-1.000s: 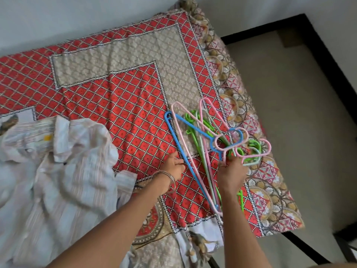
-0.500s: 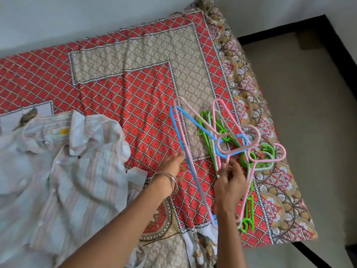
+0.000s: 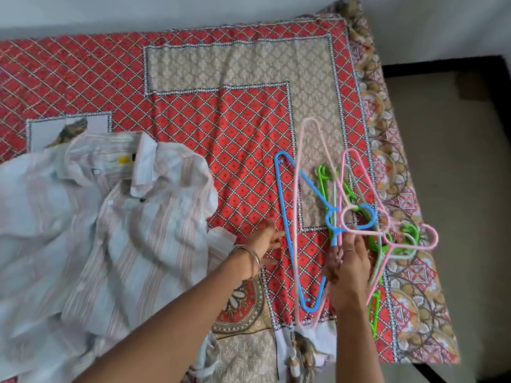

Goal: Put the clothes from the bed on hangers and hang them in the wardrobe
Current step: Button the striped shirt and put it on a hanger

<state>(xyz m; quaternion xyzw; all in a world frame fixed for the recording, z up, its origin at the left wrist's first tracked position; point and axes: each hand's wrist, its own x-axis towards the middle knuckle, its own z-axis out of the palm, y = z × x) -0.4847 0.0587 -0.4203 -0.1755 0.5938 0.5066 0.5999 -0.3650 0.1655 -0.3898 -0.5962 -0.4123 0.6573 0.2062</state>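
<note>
My right hand [image 3: 349, 269] sits at the hooks of the hangers, its fingers [image 3: 336, 257] curled around the necks of the blue hanger [image 3: 282, 205] and the pink hanger [image 3: 300, 150], just under their hooks. The grip is partly hidden behind my knuckles, so I cannot tell whether both necks are truly pinched or only one.

My left hand [image 3: 264, 239] lies to the left of that, fingers straight and relaxed, holding nothing. Its fingertips touch or nearly touch the long bar of the blue hanger. A bangle [image 3: 247, 258] rings that wrist.

The blue and pink hangers overlap, their long bars running away from me across the bed [image 3: 193, 64]. Right of my right hand lies a tangle of more hangers: a second pink one [image 3: 356, 167], green ones [image 3: 322, 178] and a pale one, hooks crossing each other near the bed's right edge. One green piece pokes out below my right wrist.

The shirt [image 3: 96, 230], white with faint stripes, lies crumpled on the bed to the left of my left arm, collar away from me, one cuff lying close by my left wrist. It is apart from the hangers, with my left hand between them.

Beyond the bed's right edge is the floor [image 3: 456, 161].
</note>
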